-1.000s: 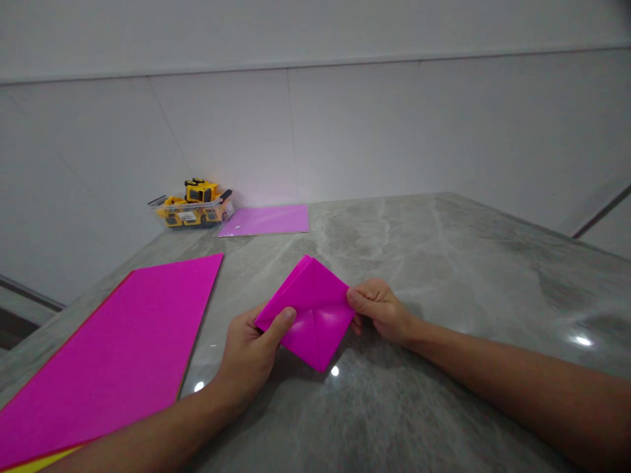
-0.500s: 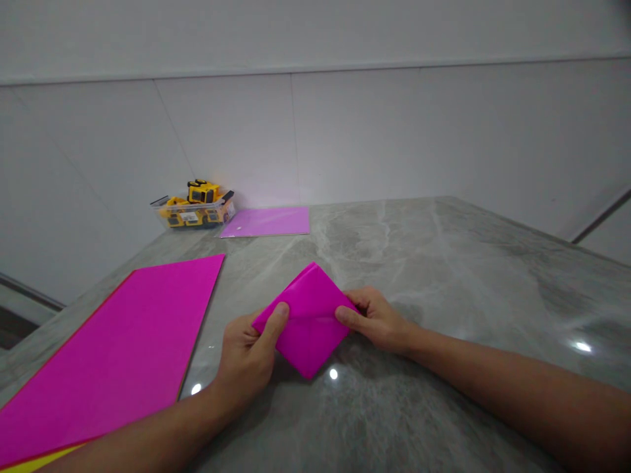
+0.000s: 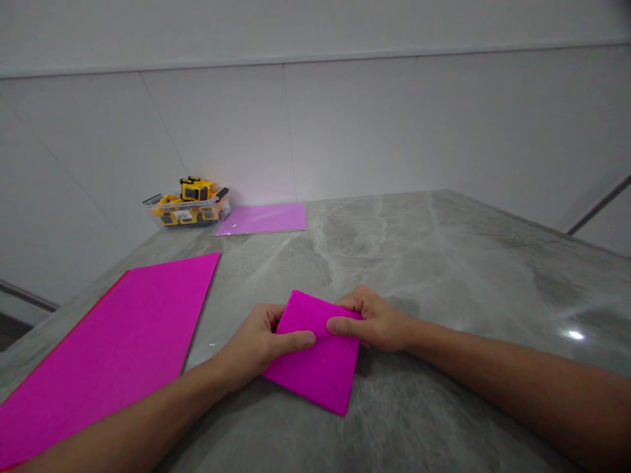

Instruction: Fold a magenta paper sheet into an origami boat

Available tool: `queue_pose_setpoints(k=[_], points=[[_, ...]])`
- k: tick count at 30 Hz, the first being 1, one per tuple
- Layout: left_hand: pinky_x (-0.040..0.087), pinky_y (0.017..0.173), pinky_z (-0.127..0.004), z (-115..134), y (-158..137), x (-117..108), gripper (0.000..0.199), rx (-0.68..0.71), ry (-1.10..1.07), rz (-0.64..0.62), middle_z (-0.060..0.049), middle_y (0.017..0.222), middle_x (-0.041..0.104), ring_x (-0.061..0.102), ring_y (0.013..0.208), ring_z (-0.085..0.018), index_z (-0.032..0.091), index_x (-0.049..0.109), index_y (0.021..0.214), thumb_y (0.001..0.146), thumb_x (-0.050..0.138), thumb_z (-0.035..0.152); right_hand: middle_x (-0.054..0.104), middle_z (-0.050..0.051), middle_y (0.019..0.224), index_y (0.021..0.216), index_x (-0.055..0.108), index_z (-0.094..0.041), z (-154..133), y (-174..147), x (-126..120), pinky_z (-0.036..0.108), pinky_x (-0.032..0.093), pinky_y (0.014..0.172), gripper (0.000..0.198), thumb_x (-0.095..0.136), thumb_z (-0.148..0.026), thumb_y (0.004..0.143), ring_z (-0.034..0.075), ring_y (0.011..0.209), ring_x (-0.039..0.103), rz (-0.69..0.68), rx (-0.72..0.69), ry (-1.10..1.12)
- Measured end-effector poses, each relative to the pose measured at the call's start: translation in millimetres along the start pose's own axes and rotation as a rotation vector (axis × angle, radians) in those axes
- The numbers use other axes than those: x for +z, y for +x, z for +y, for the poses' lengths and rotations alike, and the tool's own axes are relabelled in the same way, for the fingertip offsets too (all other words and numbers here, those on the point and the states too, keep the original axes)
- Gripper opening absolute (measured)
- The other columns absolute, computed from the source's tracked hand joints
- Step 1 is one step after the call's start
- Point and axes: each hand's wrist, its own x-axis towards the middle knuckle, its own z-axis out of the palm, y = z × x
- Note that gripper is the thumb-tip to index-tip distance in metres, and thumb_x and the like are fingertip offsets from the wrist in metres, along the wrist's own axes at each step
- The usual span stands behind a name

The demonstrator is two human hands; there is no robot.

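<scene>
Left hand pinching the folded paper, thumb on top, right hand pinching it too, pink sheet beside them on the surface

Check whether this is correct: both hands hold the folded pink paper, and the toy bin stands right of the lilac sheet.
Wrong side: the head view shows the toy bin left of the lilac sheet. The left hand and right hand hold the folded pink paper.

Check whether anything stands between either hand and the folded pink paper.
Nothing visible does: the left hand directly grips the folded pink paper on one side, the right hand on the other.
</scene>
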Motion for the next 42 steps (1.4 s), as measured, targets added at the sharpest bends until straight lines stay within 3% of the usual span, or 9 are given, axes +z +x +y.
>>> queue_pose_setpoints(k=[8,14,20,24,29,38,42], points=[[0.049,0.063,-0.024,-1.6,-5.7,7.6,0.025,0.071,-0.074,-0.061,-0.006,0.080,0.074,0.065,0.067,-0.015,0.016,0.075,0.092,0.076,0.076,0.034,0.041,-0.006,0.043,0.052,0.049,-0.015,0.9,0.6,9.1,0.018,0.022,0.035,0.048,0.069,-0.052,0.076,0.004,0.037,0.033,0.118,0.026,0.162],[0.049,0.061,-0.023,-3.9,-5.6,7.6,0.024,0.070,-0.040,-0.057,-0.006,0.079,0.074,0.064,0.064,-0.015,0.016,0.074,0.088,0.075,0.077,0.036,0.041,-0.006,0.043,0.052,0.047,-0.016,-3.0,-1.0,14.2,0.019,0.024,0.036,0.048,0.064,-0.052,0.080,0.005,0.038,0.033,0.071,0.010,0.268],[0.042,0.049,-0.019,-3.8,-5.8,9.8,0.028,0.015,0.029,0.091,-0.003,0.061,0.070,0.059,0.050,-0.012,0.013,0.071,0.070,0.072,0.078,0.040,0.032,-0.008,0.045,0.048,0.039,-0.017,-5.8,-2.3,15.1,0.018,0.020,0.038,0.054,0.060,-0.051,0.083,0.003,0.041,0.026,-0.040,-0.008,0.088],[0.046,0.052,-0.022,-2.2,-8.1,11.4,0.030,-0.017,-0.017,0.070,-0.008,0.068,0.073,0.062,0.054,-0.014,0.012,0.073,0.075,0.074,0.075,0.042,0.039,-0.006,0.043,0.052,0.045,-0.016,-5.1,-2.7,12.0,0.018,0.023,0.037,0.055,0.057,-0.060,0.082,0.004,0.039,0.033,-0.071,-0.051,0.031],[0.044,0.048,-0.022,-0.9,-9.8,11.9,0.032,-0.006,-0.032,0.051,-0.006,0.062,0.070,0.058,0.049,-0.013,0.012,0.070,0.070,0.072,0.076,0.043,0.041,-0.006,0.042,0.053,0.047,-0.016,-0.7,-4.4,9.3,0.016,0.024,0.035,0.058,0.051,-0.065,0.084,0.004,0.037,0.036,-0.108,-0.090,-0.003],[0.033,0.042,-0.018,-10.4,-12.4,5.3,0.037,0.086,0.118,0.082,0.002,0.052,0.054,0.045,0.044,-0.008,0.015,0.056,0.064,0.076,0.073,0.046,0.031,-0.009,0.042,0.047,0.040,-0.017,-6.0,-1.5,14.9,0.018,0.018,0.036,0.058,0.061,-0.059,0.081,0.003,0.039,0.025,-0.171,0.015,0.239],[0.036,0.042,-0.019,-10.7,-12.5,7.6,0.038,0.092,0.053,0.116,0.000,0.053,0.057,0.048,0.043,-0.009,0.015,0.056,0.065,0.074,0.074,0.047,0.035,-0.008,0.043,0.049,0.041,-0.017,-2.3,0.3,14.1,0.019,0.018,0.036,0.056,0.061,-0.059,0.081,0.003,0.038,0.027,-0.130,0.024,0.263]])
